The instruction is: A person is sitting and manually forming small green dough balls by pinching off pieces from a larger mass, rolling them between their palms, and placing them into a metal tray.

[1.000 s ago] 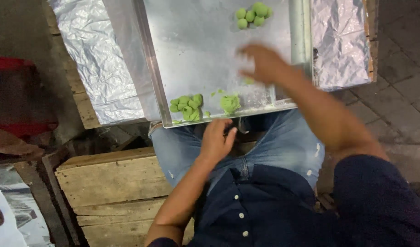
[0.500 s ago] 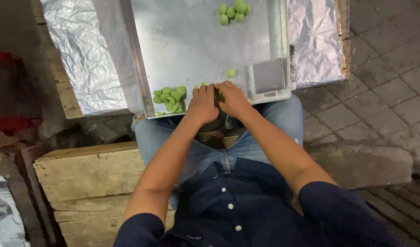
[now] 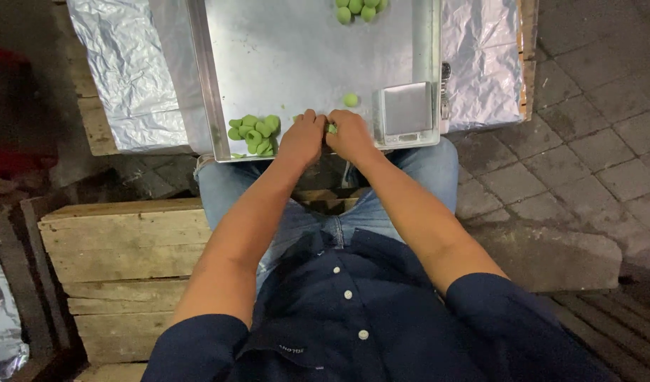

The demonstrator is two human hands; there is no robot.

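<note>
My left hand (image 3: pixel 301 139) and my right hand (image 3: pixel 352 136) meet at the near edge of a metal tray (image 3: pixel 296 64), fingers closed together around a small bit of green dough (image 3: pixel 332 129) that barely shows between them. Left of my hands lies a pile of green dough pieces (image 3: pixel 254 133). One round green ball (image 3: pixel 350 100) rests alone just beyond my right hand. A cluster of green balls (image 3: pixel 357 8) sits at the tray's far end. A small metal scale (image 3: pixel 407 111) stands on the tray right of my right hand.
The tray lies on foil-covered boards (image 3: pixel 123 78) resting across my knees. A wooden crate (image 3: pixel 119 247) stands at my left. Paved stone floor (image 3: pixel 594 106) and a concrete block (image 3: pixel 551 247) are on the right. A red object (image 3: pixel 13 106) sits in the dark at far left.
A second ago my right hand reached out over the tray and my left rested on my lap. Both came together at the tray's near edge and stay closed on the dough.
</note>
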